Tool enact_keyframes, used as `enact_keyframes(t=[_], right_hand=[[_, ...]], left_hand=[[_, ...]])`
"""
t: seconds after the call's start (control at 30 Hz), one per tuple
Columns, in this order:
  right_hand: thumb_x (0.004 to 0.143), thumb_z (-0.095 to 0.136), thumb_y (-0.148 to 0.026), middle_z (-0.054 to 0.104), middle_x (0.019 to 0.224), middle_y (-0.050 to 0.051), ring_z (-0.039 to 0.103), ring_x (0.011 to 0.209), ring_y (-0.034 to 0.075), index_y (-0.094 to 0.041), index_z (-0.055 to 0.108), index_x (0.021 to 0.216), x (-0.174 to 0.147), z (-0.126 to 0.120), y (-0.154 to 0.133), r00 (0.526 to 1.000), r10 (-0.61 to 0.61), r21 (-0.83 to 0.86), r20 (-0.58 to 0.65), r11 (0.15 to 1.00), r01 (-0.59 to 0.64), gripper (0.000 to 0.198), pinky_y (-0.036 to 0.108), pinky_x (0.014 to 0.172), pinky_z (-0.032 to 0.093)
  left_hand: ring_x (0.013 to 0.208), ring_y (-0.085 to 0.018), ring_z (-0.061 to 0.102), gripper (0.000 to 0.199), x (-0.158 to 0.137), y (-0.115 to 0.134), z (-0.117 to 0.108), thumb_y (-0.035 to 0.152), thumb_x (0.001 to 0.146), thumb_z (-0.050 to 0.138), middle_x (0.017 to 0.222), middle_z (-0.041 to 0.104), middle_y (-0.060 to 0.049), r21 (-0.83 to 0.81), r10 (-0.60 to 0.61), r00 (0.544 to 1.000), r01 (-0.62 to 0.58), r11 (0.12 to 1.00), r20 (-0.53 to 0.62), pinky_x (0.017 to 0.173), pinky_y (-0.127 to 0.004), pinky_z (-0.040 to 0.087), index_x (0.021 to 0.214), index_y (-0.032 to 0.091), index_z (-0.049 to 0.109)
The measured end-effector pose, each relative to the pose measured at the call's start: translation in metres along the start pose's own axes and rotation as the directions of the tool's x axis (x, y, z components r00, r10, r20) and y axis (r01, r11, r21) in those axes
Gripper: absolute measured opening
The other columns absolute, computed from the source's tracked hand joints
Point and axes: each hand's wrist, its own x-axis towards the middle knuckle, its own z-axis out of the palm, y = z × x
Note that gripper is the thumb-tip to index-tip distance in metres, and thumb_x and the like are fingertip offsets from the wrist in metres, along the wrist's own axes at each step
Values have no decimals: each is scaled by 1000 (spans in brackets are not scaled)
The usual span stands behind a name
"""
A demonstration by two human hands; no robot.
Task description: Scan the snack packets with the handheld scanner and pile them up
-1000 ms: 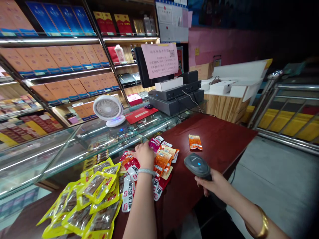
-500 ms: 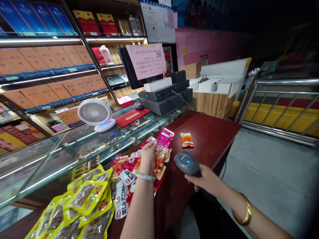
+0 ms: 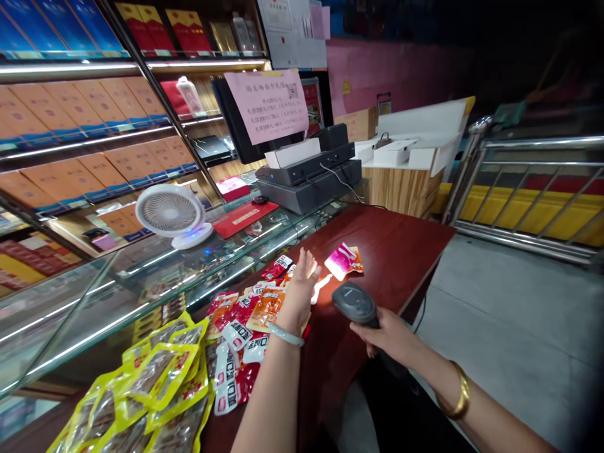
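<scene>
My left hand (image 3: pixel 302 286) is over the right side of a pile of red and orange snack packets (image 3: pixel 268 306), its fingers stretched out and apart. Whether it touches the packets beneath is hard to make out. A barcode scanner (image 3: pixel 355 304) is in my right hand (image 3: pixel 391 336), fingers wrapped round its handle. Its light falls on the table around a magenta packet (image 3: pixel 340 260), which lies partly over an orange packet (image 3: pixel 357 259). Yellow-edged clear pouches (image 3: pixel 163 371) with brown contents are heaped at the lower left.
The dark red table (image 3: pixel 396 236) borders a glass display counter (image 3: pixel 198 267). A white fan (image 3: pixel 172 214), a red mat (image 3: pixel 244 218) and a monitor with a pink notice (image 3: pixel 268 107) stand along it. A metal railing (image 3: pixel 533 195) is at right.
The magenta packet has left my left hand and now lies over the orange packet. My left hand has come back with its fingers spread. Scanner light now shows on the table.
</scene>
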Motion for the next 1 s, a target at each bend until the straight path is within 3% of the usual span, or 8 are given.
enact_keyframes(t=[0.07,0.13,0.23,0.3,0.5,0.6,0.87,1.0], right_hand=[[82,65,-46,57,49,-6,60,43,15,-18,52,90,0,-1,1,1000,5,-17,3,1000,-5,31,23,46,47],[81,65,-46,57,51,-6,61,43,14,-18,53,89,0,-2,2,1000,5,-20,11,1000,-5,31,23,46,47],[80,66,-45,61,59,-4,62,44,14,-18,53,87,0,-2,3,1000,9,-18,23,1000,-9,31,23,45,48],[80,66,-45,64,64,-2,62,45,13,-18,54,89,0,-2,3,1000,14,-22,27,1000,-13,31,23,45,49],[82,64,-49,66,62,0,62,45,14,-16,56,93,0,-2,4,999,1,-32,52,999,1,35,24,46,50],[80,65,-49,69,69,1,62,45,14,-17,56,93,0,-2,3,999,2,-28,40,1000,-1,36,25,47,50],[80,65,-46,61,52,-4,62,45,16,-17,57,97,-4,0,-5,998,5,-85,62,996,1,34,25,48,49],[80,66,-46,60,52,-5,62,45,16,-17,58,97,-1,0,-9,999,-3,-50,44,999,6,35,25,48,48]], left_hand=[[131,-22,49,60,3,6,-14,28,86,58,146,49,-10,342,133,991,-114,933,-32,106,-37,41,144,26,44],[129,-25,50,47,3,14,-33,30,87,55,137,57,-12,702,198,980,-119,702,-32,109,-39,36,133,22,56],[117,-31,56,42,-2,25,-57,41,82,60,120,66,-15,965,81,996,23,260,-46,103,-43,39,118,20,67],[114,-34,57,48,-6,29,-65,52,76,63,116,67,-15,994,-21,997,79,79,-77,98,-46,40,114,21,68],[108,-35,59,48,-8,30,-70,62,72,61,108,68,-15,997,-88,994,71,-7,-71,91,-46,40,97,20,68],[101,-34,61,41,-4,29,-72,57,75,62,100,69,-15,996,-61,995,77,42,-74,85,-42,42,90,19,65],[75,-20,59,26,7,12,-65,43,84,54,79,65,-5,710,85,980,72,700,-183,71,-29,42,92,19,62],[69,-16,54,19,8,0,-47,37,82,57,69,60,0,455,35,994,17,891,-105,69,-26,42,79,19,61]])
